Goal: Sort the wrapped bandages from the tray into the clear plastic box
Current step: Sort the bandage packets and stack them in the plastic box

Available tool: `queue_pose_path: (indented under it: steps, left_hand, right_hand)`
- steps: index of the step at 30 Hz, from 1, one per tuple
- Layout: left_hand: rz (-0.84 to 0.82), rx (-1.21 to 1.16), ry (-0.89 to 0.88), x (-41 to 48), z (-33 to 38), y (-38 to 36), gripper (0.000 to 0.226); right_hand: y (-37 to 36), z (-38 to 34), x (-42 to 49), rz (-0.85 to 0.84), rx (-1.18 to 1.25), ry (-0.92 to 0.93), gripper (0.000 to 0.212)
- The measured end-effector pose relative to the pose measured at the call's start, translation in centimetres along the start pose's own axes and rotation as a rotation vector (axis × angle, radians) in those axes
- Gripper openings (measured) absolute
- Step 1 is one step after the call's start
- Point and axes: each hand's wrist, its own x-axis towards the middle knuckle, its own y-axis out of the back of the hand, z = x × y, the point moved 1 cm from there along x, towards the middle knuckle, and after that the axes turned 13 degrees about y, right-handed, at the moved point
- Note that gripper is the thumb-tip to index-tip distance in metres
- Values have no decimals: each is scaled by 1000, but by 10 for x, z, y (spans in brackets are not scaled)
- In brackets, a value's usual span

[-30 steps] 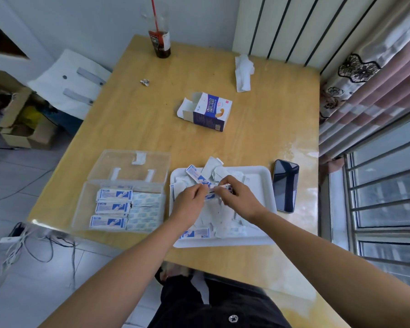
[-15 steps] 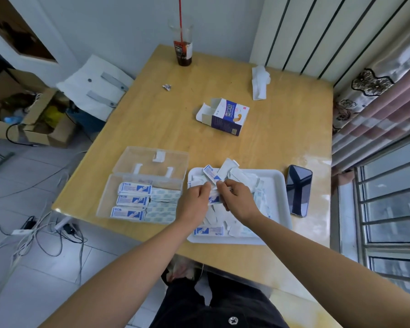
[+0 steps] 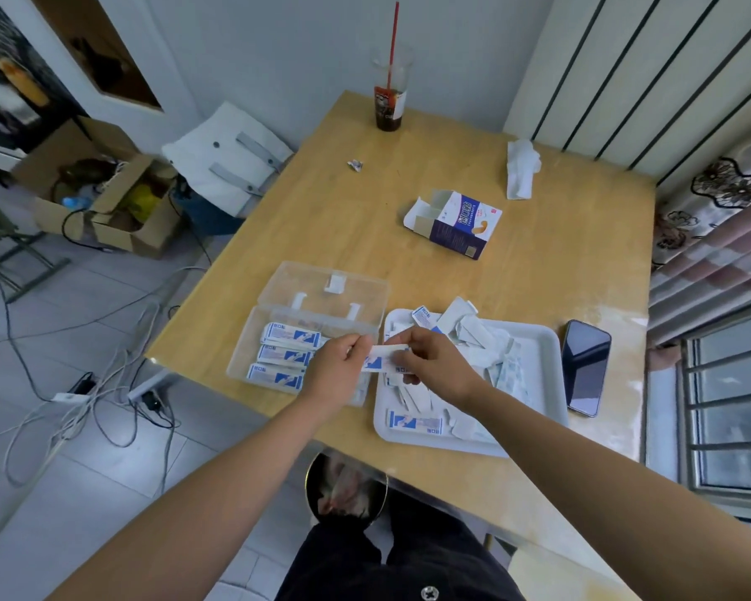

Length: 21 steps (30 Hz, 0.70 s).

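Right now the step in hand looks like the carry-over. One wrapped bandage (image 3: 380, 360) is held up between both hands, just above the place where the left rim of the white tray (image 3: 538, 383) meets the clear plastic box (image 3: 244, 347). It is out of the tray but not yet in the box. The left hand (image 3: 339, 368) pinches the bandage's left end between thumb and fingertips, and the right hand (image 3: 436, 362) grips the right end with its fingers curled over the top edge, so neither hand is free. Both forearms reach in from the bottom of the view and meet at the bandage, wrists fairly straight, knuckles turned upward and away from the body. The box sits on the tabletop (image 3: 321, 219) touching or just beside the tray, with its lid (image 3: 326, 288) folded back flat behind it. Three rows of blue-and-white bandages (image 3: 291, 334) lie in its left part, while the left hand hides its right part. A loose heap remains in the tray, and one more bandage (image 3: 415, 422) lies flat near the front rim, so the sorting seems roughly midway. I judge that the next move calls for a short shift left and down. One hand should let go, and the strip should be laid printed side up, lined up with the rows already there.
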Motion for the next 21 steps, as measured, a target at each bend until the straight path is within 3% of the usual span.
queue_pose_path:
  steps: [7, 10, 16, 21]
  left_hand:
    - [-14, -152, 83, -1, -19, 23, 33]
    - [11, -86, 75, 1, -25, 32, 20]
    - [86, -48, 45, 8, -36, 51, 19]
    - [53, 16, 29, 21, -47, 73, 24]
  right_hand:
    - [-24, -9, 18, 63, 17, -50, 6]
    - [-34, -13, 23, 47, 14, -41, 9]
    - [-50, -17, 34, -6, 32, -37, 13]
    - [-61, -19, 44, -14, 35, -84, 12]
